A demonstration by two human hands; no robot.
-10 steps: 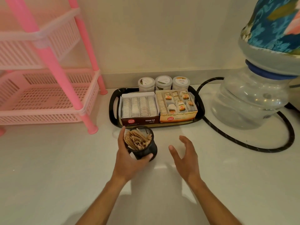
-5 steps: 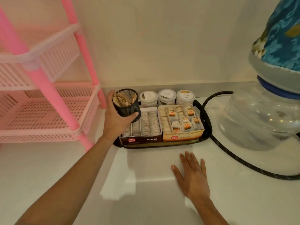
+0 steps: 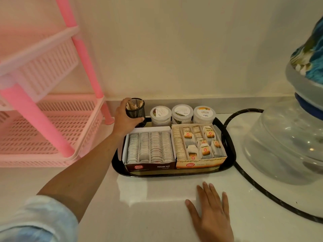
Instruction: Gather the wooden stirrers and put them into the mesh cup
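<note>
At back-left corner of the black oval tray (image 3: 229,145), left hand (image 3: 125,119) grasps the black wire-mesh cup (image 3: 135,110), thin wooden stirrers (image 3: 133,104) inside, beside three white-lidded jars (image 3: 181,114). Right hand (image 3: 212,213) flat, fingers straight, on white counter (image 3: 148,215).

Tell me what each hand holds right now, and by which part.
The left hand grips the mesh cup of wooden stirrers round its side wall. The right hand holds nothing, lying flat on the counter.
</note>
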